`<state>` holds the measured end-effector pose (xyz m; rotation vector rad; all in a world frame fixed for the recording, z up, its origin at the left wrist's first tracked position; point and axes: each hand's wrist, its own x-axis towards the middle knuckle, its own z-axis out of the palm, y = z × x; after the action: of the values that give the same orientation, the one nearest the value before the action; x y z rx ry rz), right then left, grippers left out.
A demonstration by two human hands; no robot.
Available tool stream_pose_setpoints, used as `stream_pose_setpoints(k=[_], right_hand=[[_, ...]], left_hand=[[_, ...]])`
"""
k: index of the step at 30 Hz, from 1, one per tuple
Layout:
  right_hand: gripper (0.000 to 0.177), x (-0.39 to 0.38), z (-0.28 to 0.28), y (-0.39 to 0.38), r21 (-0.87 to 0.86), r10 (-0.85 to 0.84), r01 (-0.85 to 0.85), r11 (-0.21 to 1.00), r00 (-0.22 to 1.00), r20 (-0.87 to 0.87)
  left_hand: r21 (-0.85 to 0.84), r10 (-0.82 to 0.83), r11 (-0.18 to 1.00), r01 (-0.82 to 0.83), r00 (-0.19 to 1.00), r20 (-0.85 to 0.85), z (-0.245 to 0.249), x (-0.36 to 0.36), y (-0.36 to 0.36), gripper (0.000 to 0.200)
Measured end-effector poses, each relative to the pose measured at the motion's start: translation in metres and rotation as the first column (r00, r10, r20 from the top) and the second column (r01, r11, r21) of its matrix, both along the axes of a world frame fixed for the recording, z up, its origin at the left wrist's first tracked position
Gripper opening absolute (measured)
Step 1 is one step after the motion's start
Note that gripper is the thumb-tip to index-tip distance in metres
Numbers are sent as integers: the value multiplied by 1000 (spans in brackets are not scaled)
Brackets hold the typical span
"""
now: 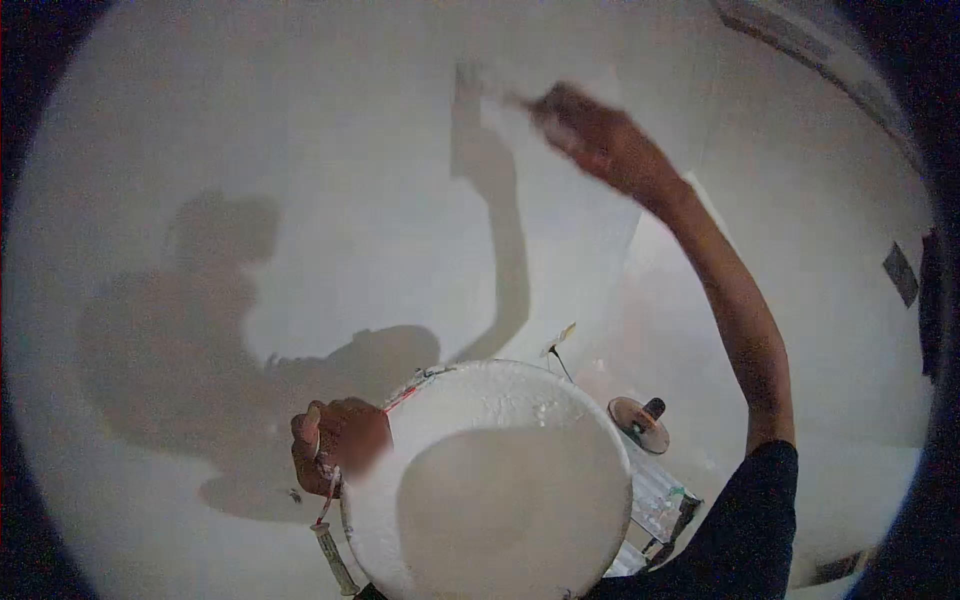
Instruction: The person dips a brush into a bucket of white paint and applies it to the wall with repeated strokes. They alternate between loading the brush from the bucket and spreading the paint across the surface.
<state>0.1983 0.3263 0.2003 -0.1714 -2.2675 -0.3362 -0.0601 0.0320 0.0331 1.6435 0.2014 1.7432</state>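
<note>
My right hand is raised close to the pale wall, its fingers wrapped round the handle of a putty knife. Motion blurs the tool, and its wide blade lies at the wall surface, where a blade-shaped shadow falls. Below, my left hand is closed on the side of a round white bucket, at the rim and wire bail. A ribbed grip hangs on the bail under that hand. Inside the bucket is smooth off-white paste, with smears of it up the inner wall.
Behind the bucket, to the right, sits a round disc with a dark knob. A pale metal platform shows beside the bucket. A dark patch marks the far right. My shadow covers the wall at left.
</note>
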Motion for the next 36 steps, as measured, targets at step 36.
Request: stream_pose_setpoints(k=[36], right_hand=[[26,-35,33,-6,40,80,-79,996,997,-24]], left_hand=[[140,-5,990,-3,998,59,5,5,21,62]])
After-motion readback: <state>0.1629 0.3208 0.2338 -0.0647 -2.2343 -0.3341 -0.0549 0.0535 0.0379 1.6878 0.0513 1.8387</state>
